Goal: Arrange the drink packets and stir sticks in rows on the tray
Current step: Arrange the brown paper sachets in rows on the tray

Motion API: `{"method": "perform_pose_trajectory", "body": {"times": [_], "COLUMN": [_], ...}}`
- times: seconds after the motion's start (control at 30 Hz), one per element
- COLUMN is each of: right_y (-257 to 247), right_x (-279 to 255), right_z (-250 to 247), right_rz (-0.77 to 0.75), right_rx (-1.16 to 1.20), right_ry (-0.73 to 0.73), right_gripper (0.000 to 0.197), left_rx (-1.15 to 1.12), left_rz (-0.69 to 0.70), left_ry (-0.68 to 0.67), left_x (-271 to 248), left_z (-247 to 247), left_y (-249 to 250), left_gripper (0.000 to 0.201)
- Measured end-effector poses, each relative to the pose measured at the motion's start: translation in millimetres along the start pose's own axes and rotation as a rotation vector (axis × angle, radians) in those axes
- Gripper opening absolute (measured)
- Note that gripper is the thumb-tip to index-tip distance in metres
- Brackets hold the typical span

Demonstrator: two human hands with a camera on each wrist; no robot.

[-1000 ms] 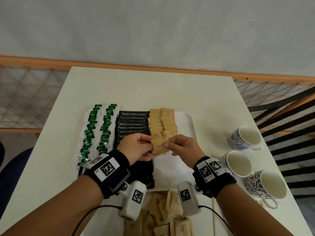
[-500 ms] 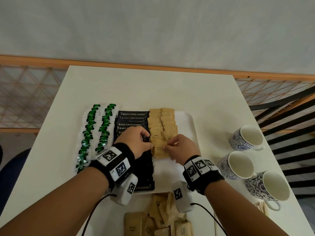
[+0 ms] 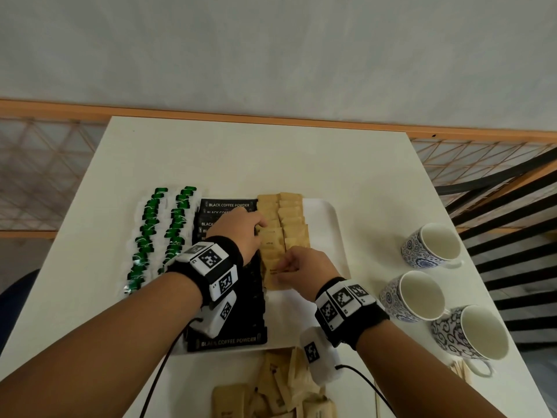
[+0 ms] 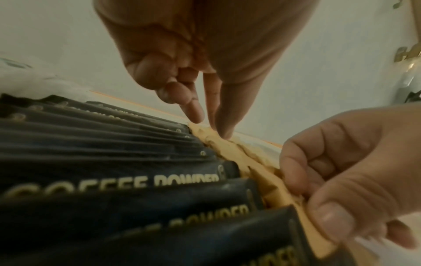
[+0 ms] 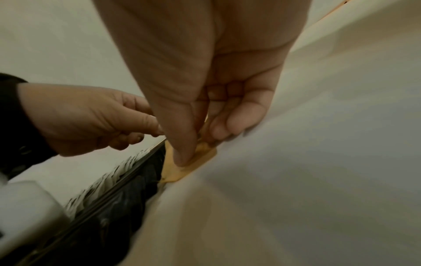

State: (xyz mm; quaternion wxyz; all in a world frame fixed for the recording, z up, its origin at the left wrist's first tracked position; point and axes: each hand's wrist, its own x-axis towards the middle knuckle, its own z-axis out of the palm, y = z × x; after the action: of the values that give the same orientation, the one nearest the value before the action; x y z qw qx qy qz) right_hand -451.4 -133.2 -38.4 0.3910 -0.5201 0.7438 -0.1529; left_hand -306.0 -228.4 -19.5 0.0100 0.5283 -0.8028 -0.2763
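Packets fill the tray (image 3: pixel 331 224) in rows: two green (image 3: pixel 150 233), one black (image 3: pixel 229 327), two tan (image 3: pixel 281 224). Three cups (image 3: pixel 431 245) stand to the right, and loose tan packets (image 3: pixel 280 390) lie near the table's (image 3: pixel 241 158) front edge. The right hand (image 3: pixel 304 271) pinches a tan packet (image 3: pixel 271 277) at the near end of the left tan row, thumb on top. The left hand's (image 3: pixel 238 233) straight fingertips (image 4: pixel 225 129) press that row farther back. Behind the white table runs a wooden rail (image 3: pixel 271 116) and a pale wall.
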Motion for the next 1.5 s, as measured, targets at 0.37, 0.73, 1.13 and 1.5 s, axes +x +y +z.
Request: {"method": "perform_pose_trajectory", "body": {"times": [0.37,0.73,1.13,1.5], "right_y": [-1.6,-1.4,-2.8,-16.5], "right_x": [1.8,2.9,3.0,2.2], "right_z": [0.4,0.6,1.9,-3.5], "right_rz": [0.002,0.009,0.001,-0.045], "right_rx": [0.003,-0.007,-0.061,-0.205], "right_ry": [0.014,0.013,0.013,-0.012], "right_gripper": [0.011,0.016,0.007,0.011], "left_rx": [0.034,-0.067,-0.061,-0.317], "left_rz": [0.007,-0.013,-0.017,-0.069], "left_ry": [-0.003,-0.023,0.001,0.149], "left_x": [8.9,14.8,15.2,9.7], "left_z": [7.1,1.8,2.2,-20.7], "left_y": [-1.0,-1.7,-2.4,-4.6], "left_gripper": [0.019,0.022,0.020,0.013]}}
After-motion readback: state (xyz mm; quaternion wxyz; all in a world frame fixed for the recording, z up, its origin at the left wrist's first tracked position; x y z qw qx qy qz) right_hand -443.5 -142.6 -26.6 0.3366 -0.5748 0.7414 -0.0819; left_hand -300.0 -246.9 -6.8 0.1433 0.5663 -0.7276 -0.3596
